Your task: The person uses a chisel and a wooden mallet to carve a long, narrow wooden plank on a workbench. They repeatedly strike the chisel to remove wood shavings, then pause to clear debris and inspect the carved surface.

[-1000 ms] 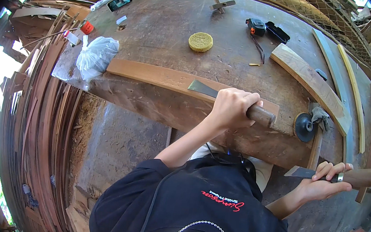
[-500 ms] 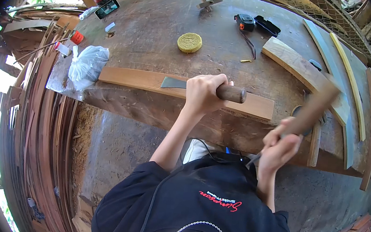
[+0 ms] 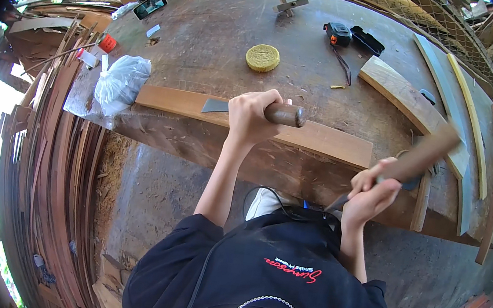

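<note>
The right grip [image 3: 371, 194] is holding a blurry wooden-handled tool [image 3: 424, 153]. Farther off, the left grip [image 3: 252, 115] is squeezing a chisel [image 3: 286, 115], its blade [image 3: 215, 106] poking left over the brown board [image 3: 325, 141] under that grip. Beyond that grip, a round yellow pad [image 3: 262, 58] is sitting on the counter [image 3: 212, 33].
</note>
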Tool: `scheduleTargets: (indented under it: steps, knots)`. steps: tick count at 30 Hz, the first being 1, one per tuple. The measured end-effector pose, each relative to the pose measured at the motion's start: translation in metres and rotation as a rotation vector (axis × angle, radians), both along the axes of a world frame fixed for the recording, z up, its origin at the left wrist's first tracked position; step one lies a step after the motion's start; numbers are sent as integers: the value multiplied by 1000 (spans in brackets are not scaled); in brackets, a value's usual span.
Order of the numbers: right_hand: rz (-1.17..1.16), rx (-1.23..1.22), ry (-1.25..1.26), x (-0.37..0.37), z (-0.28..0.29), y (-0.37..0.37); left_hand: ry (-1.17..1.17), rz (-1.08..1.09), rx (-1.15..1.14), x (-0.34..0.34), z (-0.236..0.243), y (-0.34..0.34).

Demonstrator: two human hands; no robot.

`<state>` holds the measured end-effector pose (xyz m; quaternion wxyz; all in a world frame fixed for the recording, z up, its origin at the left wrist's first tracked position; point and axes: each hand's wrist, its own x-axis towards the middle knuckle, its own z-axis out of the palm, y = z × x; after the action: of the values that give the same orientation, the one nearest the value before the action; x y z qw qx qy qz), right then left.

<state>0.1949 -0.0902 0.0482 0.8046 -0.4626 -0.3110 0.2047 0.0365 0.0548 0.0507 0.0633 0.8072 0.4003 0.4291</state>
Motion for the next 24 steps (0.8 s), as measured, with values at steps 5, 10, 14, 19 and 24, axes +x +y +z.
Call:
scheduleTargets:
  steps: [5,10,14,19,24]
  knots:
    - [281,-126,-156,-31,-21,9,-7,-7,28,1,-4,2]
    - [310,-427,-425,-26,-28,6,6,46,28,-23,-4,15]
    - [79,18,7,-22,-4,24,-77,62,25,-33,3,21]
    - [465,-230,-285,-43,-27,28,-3,66,63,-34,-1,23]
    - [343,-426,-516,-28,-18,41,22,107,60,-58,-6,30]
